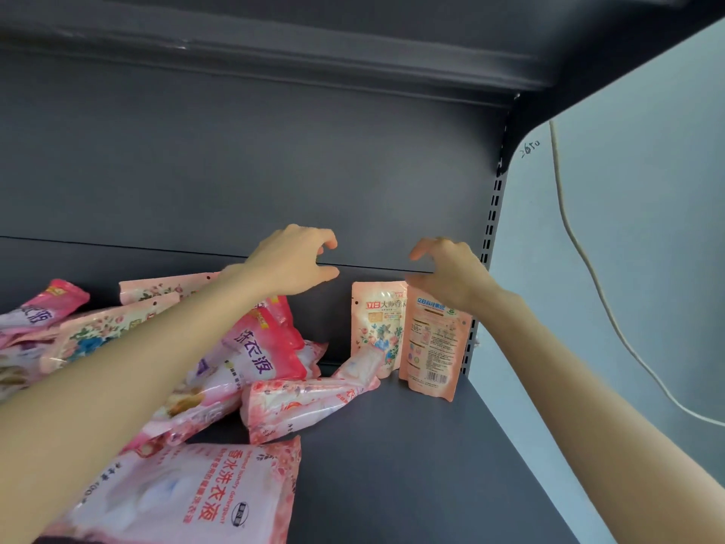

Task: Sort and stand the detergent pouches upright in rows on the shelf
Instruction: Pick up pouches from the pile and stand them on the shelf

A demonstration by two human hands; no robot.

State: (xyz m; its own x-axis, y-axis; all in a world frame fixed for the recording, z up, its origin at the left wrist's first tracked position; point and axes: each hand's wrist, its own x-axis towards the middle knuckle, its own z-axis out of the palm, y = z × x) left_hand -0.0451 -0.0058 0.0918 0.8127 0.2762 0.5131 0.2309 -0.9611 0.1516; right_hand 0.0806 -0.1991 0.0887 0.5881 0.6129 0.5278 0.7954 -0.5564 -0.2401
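You have two peach pouches standing at the right end of the shelf point(451, 465), backed against the rear panel point(235, 170), probably so they cannot tip backward: the front-facing pouch point(376, 327) and, just beside it and overlapping its edge, the barcode-side pouch point(431, 347). Your right hand point(447, 272) sits over the top of that second pouch, fingers curled; whether it pinches the top seal or only hovers, I cannot tell. Your left hand point(298, 261) hangs above the shelf, fingers loosely curled, holding nothing. The heap of pink pouches point(274, 347) lies flat and crisscrossed on the left, unsorted, so the row has only begun; the barcode face likely wants turning to match its neighbour
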